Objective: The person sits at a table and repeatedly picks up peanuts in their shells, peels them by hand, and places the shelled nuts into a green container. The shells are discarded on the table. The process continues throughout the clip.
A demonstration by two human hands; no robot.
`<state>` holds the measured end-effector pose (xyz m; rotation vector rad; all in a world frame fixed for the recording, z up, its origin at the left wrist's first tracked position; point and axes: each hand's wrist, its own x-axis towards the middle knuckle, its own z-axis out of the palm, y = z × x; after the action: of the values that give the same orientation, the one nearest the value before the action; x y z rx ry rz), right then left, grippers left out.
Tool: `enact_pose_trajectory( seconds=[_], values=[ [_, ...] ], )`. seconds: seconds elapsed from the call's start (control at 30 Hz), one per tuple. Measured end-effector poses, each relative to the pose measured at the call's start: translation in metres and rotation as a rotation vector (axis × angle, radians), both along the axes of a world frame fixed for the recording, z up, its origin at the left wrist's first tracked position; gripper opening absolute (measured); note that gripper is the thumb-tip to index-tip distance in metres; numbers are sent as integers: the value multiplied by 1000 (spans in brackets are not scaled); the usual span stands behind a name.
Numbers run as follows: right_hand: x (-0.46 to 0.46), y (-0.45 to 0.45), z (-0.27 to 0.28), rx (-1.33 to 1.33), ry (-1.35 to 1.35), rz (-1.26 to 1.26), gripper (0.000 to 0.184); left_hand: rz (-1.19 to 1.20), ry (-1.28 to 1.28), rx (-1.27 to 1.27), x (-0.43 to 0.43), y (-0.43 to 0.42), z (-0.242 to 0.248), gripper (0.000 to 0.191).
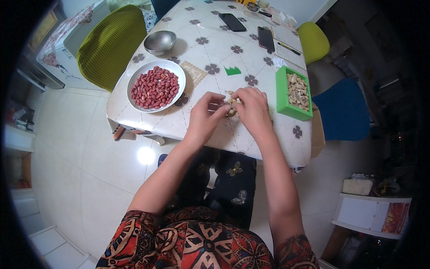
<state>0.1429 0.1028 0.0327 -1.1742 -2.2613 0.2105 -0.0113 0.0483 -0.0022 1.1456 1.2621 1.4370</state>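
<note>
Both of my hands meet over a small pile of unshelled peanuts [231, 113] near the front edge of the table. My right hand [252, 107] pinches a pale peanut between thumb and index finger, partly covered by the fingertips. Close against it, the thumb of my left hand [205, 112] reaches the same spot, its index finger curved above; whether it grips anything is hidden. To the left, a white plate [181, 88] holds many red-skinned peanut kernels [156, 87]. On the right, a green box [285, 95] contains peanut shells [297, 91].
A metal bowl [160, 42] stands behind the plate. Farther back lie two phones [232, 22], a pen [289, 48] on paper, and a small strainer [252, 7]. A green grass-shaped piece [232, 70] rests mid-table. Chairs, one green [112, 47] and one blue [341, 109], flank the table.
</note>
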Motion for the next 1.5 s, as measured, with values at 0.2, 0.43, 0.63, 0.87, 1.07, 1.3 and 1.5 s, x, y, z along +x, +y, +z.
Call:
enact_pose_trajectory(
  seconds=[0.2, 0.43, 0.63, 0.87, 1.07, 1.3, 1.5],
  values=[
    [6, -39, 24, -294, 479, 53, 23, -244, -791, -246, -4, -17, 17, 12],
    [-7, -76, 7, -449, 979, 32, 22, -269, -1009, -254, 11, -45, 27, 14],
    [-4, -94, 12, -266, 914, -38, 15, -194, -798, -106, 21, -63, 47, 22],
    [-5, -109, 19, -155, 797, -76, 19, -190, -569, 32, 24, -71, 49, 36],
    [-10, -117, 4, -240, 941, -82, 20, -177, -499, 35, 21, -72, 29, 34],
    [-2, -120, -17, -400, 922, -77, 14, -172, -639, -88, 18, -81, 15, 32],
    [0, -128, -16, -678, 1194, -12, 11, -255, -532, -89, 9, -83, 11, 27]
  ],
)
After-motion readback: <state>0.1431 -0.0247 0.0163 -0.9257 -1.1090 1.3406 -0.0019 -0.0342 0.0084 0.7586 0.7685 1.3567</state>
